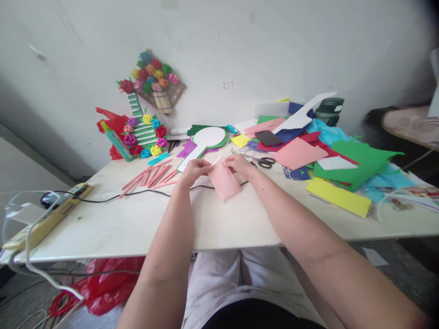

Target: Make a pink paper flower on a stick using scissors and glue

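Note:
A small sheet of pink paper [224,183] hangs between my two hands above the white table. My left hand [196,172] pinches its upper left corner, and my right hand [239,165] grips the upper right. Along the top edge of the paper runs a thin white stick or strip [216,161], partly covered by my fingers. To the left of my left hand lie several rolled pink paper tubes [156,176]. Just beyond my hands is a white round-headed cutout with a handle [207,138], edged in green.
Black scissors [266,162] and a dark phone [268,138] lie to the right, beside heaped coloured paper [356,157]. A glue bottle [116,144] and a paper-flower guitar shape [144,132] stand back left. A black cable [116,197] crosses to a power strip [51,217].

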Demonstrator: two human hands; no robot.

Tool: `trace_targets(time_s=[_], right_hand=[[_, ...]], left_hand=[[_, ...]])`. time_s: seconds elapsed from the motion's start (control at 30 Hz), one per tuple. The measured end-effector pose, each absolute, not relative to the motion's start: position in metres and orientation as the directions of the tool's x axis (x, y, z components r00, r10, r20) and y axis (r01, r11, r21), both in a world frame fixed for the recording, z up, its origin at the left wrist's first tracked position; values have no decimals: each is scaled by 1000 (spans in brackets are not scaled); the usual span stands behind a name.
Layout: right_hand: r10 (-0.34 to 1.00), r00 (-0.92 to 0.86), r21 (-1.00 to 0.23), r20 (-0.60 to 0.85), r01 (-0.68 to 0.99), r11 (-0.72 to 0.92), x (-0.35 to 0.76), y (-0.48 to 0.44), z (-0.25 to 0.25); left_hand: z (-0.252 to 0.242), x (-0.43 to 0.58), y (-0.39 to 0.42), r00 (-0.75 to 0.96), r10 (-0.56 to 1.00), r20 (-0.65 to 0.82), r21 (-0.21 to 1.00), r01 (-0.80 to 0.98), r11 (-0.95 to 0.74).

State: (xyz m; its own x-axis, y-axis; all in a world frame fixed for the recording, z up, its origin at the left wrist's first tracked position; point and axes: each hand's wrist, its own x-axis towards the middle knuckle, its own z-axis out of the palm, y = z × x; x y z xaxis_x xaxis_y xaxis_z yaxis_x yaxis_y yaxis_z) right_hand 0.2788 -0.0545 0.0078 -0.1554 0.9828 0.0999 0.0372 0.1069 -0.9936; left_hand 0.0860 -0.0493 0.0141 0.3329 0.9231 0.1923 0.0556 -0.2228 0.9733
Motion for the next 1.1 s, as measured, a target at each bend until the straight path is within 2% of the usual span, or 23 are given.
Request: trace_targets(time_s=[0.13,0.33,0.57,0.77,0.97,1.1], right_hand=[[984,-154,-995,89,34,95,279,-56,10],[984,-170,-993,56,-110,37,276,-61,14],[995,-82,-994,55,-98,47,273,-54,6],[996,-79,-971,29,-240,9,272,-57,11],[993,-120,-943,12,-331,-29,272,-59,12],[988,-153,-926,17,-374,-42,273,-54,6]], left_hand=[[14,86,-49,330,923,199,970,65,-232],[16,86,-50,343,917,203,967,78,-243],[15,89,-51,366,914,178,965,119,-236],[14,90,-49,343,915,213,975,-8,-224],[10,91,-47,355,923,147,989,-39,-143],[8,92,-45,369,915,161,986,-102,-133]])
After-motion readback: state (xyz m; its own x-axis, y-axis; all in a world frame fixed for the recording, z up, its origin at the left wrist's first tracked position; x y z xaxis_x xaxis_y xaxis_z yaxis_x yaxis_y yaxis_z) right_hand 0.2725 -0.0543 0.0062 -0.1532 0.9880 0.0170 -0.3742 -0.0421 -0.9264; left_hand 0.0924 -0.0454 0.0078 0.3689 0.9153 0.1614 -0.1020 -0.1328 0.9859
